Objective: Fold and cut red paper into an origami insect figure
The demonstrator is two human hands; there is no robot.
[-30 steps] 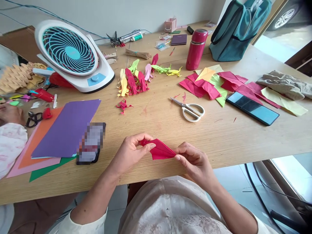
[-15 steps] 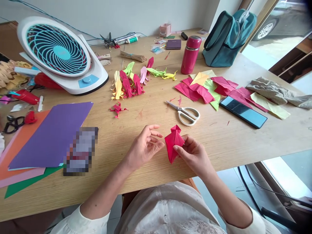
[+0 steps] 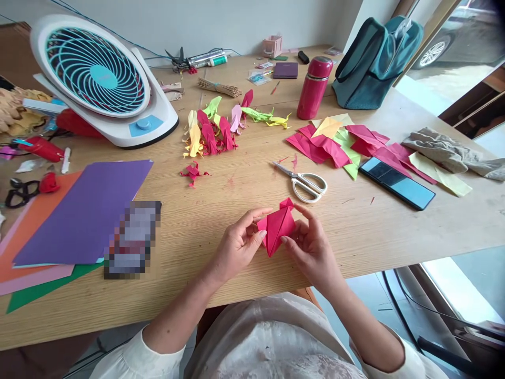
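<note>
A piece of folded red origami paper [image 3: 278, 227], kite-shaped with a small folded tip at its top, is held up over the front of the table. My left hand [image 3: 240, 242] pinches its left corner between thumb and fingers. At the right edge, my right hand [image 3: 313, 245] grips it with the thumb in front, its index finger reaching toward the top. Beyond the hands lie white-handled scissors [image 3: 310, 187], blades pointing left. A small red folded paper figure [image 3: 193, 172] rests farther left.
Several finished paper figures [image 3: 211, 131] stand mid-table. Coloured paper pieces [image 3: 323, 147] and a phone [image 3: 398, 181] lie right. At left are a fan [image 3: 102, 73], purple paper sheets [image 3: 82, 216] and a pixelated object [image 3: 134, 239]. A red bottle [image 3: 314, 89] and teal bag [image 3: 366, 68] stand behind.
My left hand has moved right and taken hold of the paper's left corner. The folded paper has turned and shifted slightly, and my right index finger has lifted toward its top.
</note>
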